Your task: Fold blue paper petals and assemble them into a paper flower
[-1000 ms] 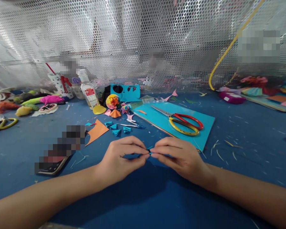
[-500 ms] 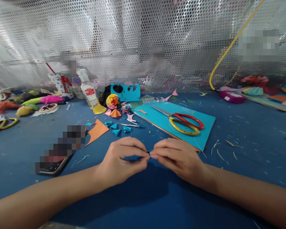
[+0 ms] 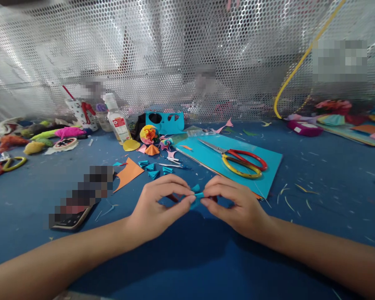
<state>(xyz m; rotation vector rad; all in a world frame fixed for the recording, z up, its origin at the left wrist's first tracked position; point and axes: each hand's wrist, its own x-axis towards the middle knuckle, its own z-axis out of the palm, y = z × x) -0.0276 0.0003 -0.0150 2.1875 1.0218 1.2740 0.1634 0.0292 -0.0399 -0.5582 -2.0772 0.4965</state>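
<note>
Between my fingertips is a small folded piece of blue paper (image 3: 198, 195); parts of it are hidden by the fingers. My left hand (image 3: 162, 204) pinches its left side with thumb and forefinger. From the other side, my right hand (image 3: 233, 202) pinches the right end. Beyond the hands lie several folded blue paper pieces (image 3: 153, 174). A pair of compasses (image 3: 171, 165) rests next to them. On a stack of blue paper (image 3: 270, 166) lie scissors (image 3: 240, 160) with red and yellow handles. An orange paper scrap (image 3: 129, 171) is to the left.
A phone (image 3: 78, 218) lies left of my left hand. Further back stand a bottle (image 3: 118, 123), a patterned cup (image 3: 81, 114) and a colourful paper ball (image 3: 149, 134). A perforated metal screen (image 3: 162, 54) closes off the back. A purple case (image 3: 305, 128) lies at the back right.
The blue paper, almost hidden between the fingertips before, now shows with a piece fanned upward. My fingertips have moved slightly apart and shifted a little.
</note>
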